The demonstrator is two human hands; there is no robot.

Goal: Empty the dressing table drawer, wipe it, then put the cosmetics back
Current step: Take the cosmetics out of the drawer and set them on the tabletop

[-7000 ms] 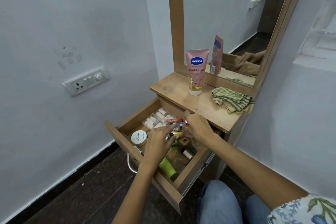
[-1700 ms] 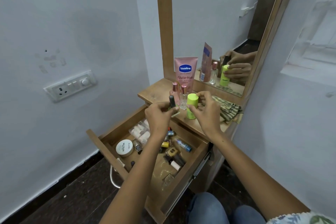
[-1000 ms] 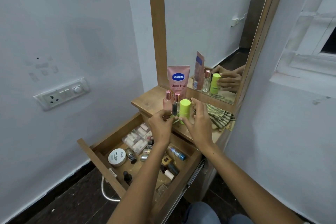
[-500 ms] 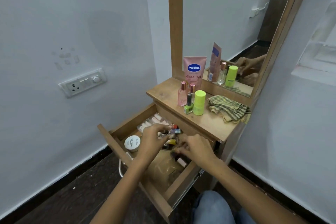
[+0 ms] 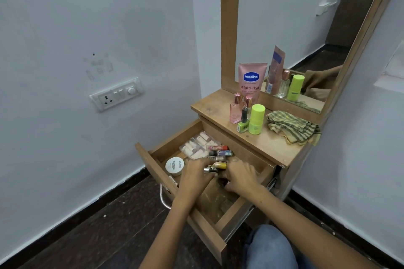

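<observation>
- Drawer (image 5: 157, 167), lower centre of frame, pulled out; small cosmetics clustered mid-drawer.
- Left hand (image 5: 195, 173) and right hand (image 5: 240, 176) reach in, fingers curled over small tubes; exact grip unclear.
- Lotion tube (image 5: 251, 82), green bottle (image 5: 256, 119) parked on tabletop (image 5: 271, 144), centre right, likely clearing drawer for cloth (image 5: 291, 126).

The pink tube (image 5: 251, 82), well beyond the hands, reads "Vaseline" in a blue badge and "Gluta-Hya" below. The white jar (image 5: 175, 166), just left of the left hand (image 5: 194, 173), reads "NAIL POLISH".
</observation>
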